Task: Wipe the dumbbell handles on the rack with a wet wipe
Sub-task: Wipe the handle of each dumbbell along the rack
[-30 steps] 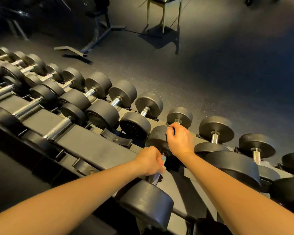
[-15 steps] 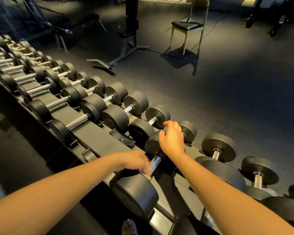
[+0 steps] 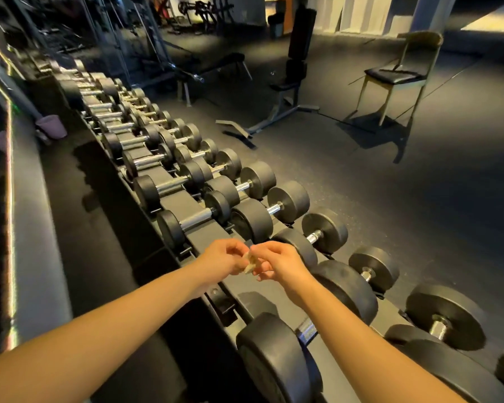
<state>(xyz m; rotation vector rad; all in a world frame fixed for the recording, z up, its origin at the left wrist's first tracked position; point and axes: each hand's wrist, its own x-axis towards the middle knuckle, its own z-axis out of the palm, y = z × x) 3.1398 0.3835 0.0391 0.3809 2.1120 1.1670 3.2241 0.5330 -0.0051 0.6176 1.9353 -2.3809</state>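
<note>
Both hands have lifted off the chrome bars they gripped half a second ago and now meet at lower centre of the head view, above the near edge of the rack [image 3: 184,200]. The left hand [image 3: 221,261] and the right hand [image 3: 277,263] each pinch the wet wipe [image 3: 250,264] in curled fingertips, probably to refold or pass it before the next bar. It shows as a small, pale, crumpled wad, touching none of the dumbbell handles [image 3: 195,218].

A chair [image 3: 402,75] and bench [image 3: 285,91] stand well beyond the dumbbell rack [image 3: 186,205], to its right.
</note>
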